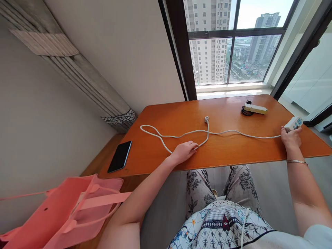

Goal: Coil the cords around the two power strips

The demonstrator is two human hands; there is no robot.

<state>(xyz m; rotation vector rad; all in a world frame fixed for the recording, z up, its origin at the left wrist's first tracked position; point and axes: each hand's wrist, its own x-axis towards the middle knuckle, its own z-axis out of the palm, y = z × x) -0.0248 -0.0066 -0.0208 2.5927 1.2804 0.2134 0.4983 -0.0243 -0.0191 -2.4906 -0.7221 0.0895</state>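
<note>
At the tabletop's [228, 148] right end, the socket block [291, 123] is clasped by the right hand [291, 139]; near the front edge, its cord [264, 137] is met by the left hand [183, 152], fingers together — pinching cannot be told — and is best kept unkinked.

My left arm [149, 192] is bent at the elbow and reaches forward, slanting inward. My left hand [183, 153] is turned palm down — its fingers lie close together, a little bent, pointing to the right. My right arm [304, 190] stretches forward on the other side, and my right hand [292, 139] is curled in a grip — well apart from the left.
</note>
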